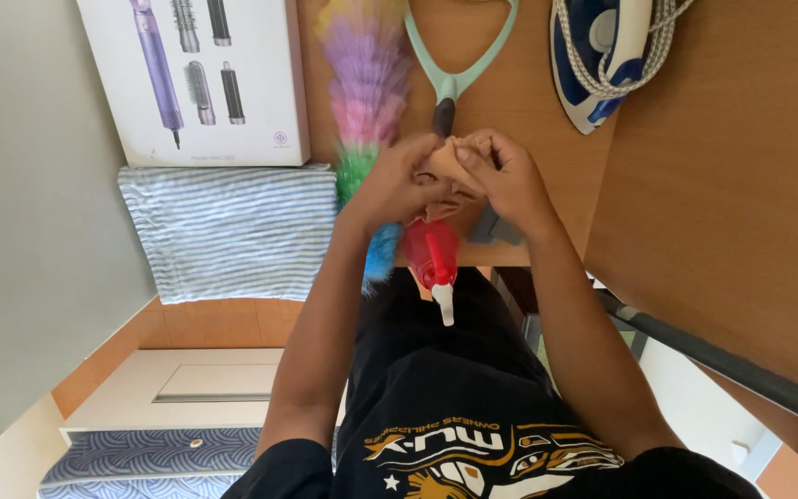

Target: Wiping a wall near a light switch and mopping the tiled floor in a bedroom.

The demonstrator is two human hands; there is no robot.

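A white box (194,81) with pictures of hair tools is sitting at the left, above a folded striped cloth (233,231). Next, a fluffy rainbow duster (362,102) is lying on the brown table (741,166). In the middle, the left hand (397,185) and the right hand (510,177) are both squeezing a small tan cloth (450,159), just above a red spray bottle (432,257). A blue and white iron (602,55) is resting at the right.

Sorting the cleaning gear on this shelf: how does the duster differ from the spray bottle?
The rainbow feather duster is long, fluffy and many-coloured; the red spray bottle is short, smooth and red with a white nozzle. The duster lies clear beside the left hand; the bottle sits partly hidden under both hands. Both rest on the wooden shelf.
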